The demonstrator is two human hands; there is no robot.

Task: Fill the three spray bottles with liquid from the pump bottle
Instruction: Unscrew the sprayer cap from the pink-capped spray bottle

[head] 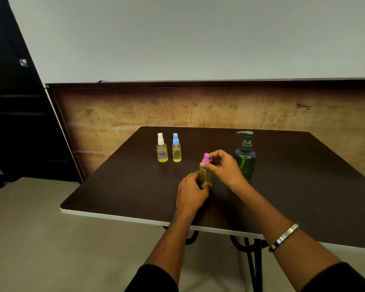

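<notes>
At frame centre, the left hand [191, 193] grips the pink-capped spray bottle [205, 174] steady on the desk [122, 186] while the right hand [223, 166] pinches its cap [205, 158], likely to twist it.

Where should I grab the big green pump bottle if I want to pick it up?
Probably grab the pump bottle around its wide round belly, coming from its right side. That side is open table, while the right hand working on the pink-capped spray bottle crowds its left. The thin neck and pump head on top look too narrow and wobbly for lifting.
</notes>
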